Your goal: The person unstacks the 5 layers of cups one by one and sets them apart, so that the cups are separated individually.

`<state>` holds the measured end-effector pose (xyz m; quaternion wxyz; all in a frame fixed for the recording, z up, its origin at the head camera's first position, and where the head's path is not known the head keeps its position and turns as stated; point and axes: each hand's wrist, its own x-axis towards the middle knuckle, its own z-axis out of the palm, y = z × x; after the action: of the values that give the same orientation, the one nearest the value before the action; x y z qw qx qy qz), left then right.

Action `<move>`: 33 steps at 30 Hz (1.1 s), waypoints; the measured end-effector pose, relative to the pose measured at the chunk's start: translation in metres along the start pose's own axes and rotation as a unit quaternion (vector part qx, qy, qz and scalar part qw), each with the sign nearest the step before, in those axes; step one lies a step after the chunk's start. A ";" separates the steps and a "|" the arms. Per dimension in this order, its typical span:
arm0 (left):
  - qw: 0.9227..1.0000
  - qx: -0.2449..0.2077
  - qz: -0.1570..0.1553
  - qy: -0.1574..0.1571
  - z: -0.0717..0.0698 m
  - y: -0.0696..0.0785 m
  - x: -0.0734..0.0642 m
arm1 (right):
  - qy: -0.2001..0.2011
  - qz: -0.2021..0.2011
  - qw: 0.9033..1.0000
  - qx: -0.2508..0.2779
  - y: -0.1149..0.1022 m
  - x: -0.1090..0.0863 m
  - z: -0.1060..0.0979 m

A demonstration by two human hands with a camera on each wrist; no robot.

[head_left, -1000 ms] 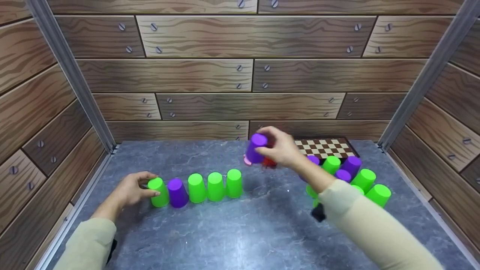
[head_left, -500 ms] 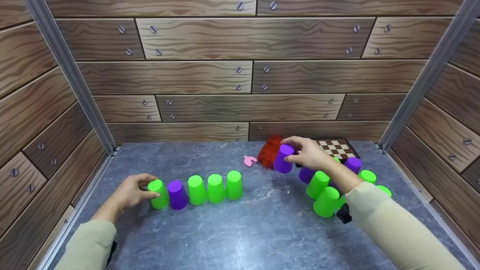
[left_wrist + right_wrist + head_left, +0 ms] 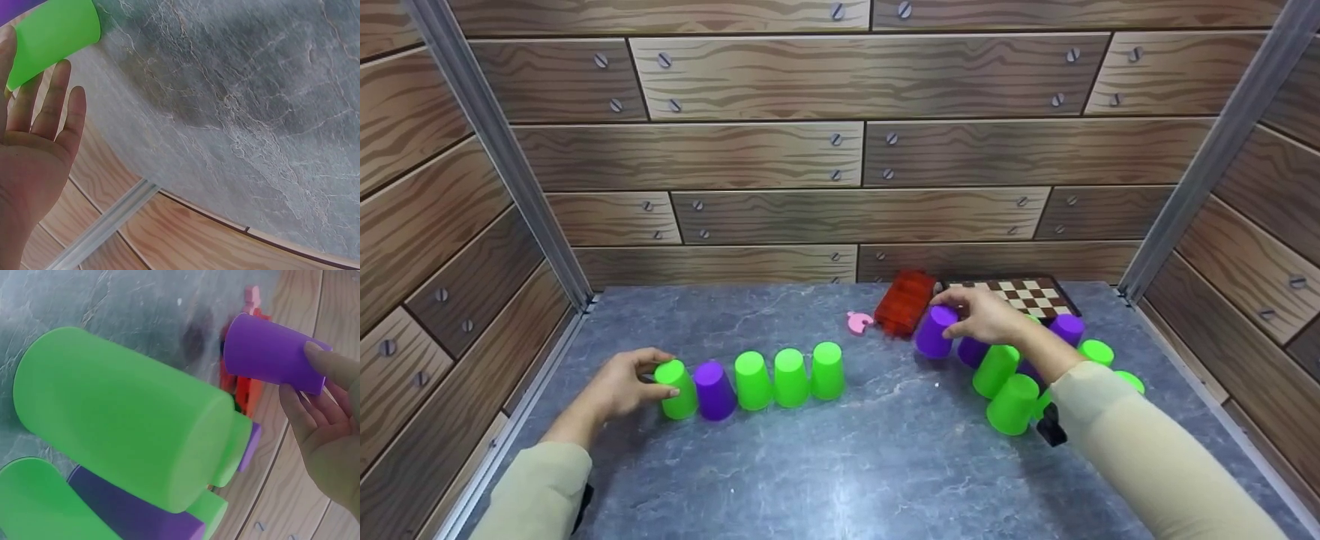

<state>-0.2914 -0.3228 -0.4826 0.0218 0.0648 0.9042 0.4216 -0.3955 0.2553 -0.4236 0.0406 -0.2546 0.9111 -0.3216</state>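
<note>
While the left hand [image 3: 619, 384] pinched a green tapered plastic cup [image 3: 680, 399], lower left, the right hand [image 3: 987, 315] pinched a purple tapered plastic cup [image 3: 934, 334] right of centre; I judged this placement, requiring release next.

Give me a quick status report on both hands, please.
Left hand holding leftmost green cup. Right hand holding a purple cup. Cup cluster close beside that hand.

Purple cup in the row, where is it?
In the head view, the purple cup stands left of centre, between the green cup at the left hand and another.
</note>
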 end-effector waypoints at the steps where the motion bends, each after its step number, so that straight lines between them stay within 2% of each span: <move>1: 1.000 0.000 0.000 0.000 0.000 0.000 0.000 | -0.002 -0.001 1.000 -0.003 0.002 0.000 0.000; 8: 1.000 -0.003 -0.007 0.000 -0.001 0.001 0.000 | -0.017 0.032 0.999 -0.009 0.010 0.001 0.005; 17: 1.000 0.002 -0.018 0.008 0.001 0.001 0.001 | -0.018 0.034 0.999 -0.031 0.011 0.004 0.015; 33: 1.000 -0.002 -0.001 0.008 0.001 -0.002 0.002 | -0.009 0.036 0.998 -0.051 0.014 0.009 0.019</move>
<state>-0.2932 -0.3231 -0.4845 0.0156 0.0606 0.9036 0.4237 -0.4046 0.2495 -0.4457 0.0470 -0.2260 0.9346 -0.2705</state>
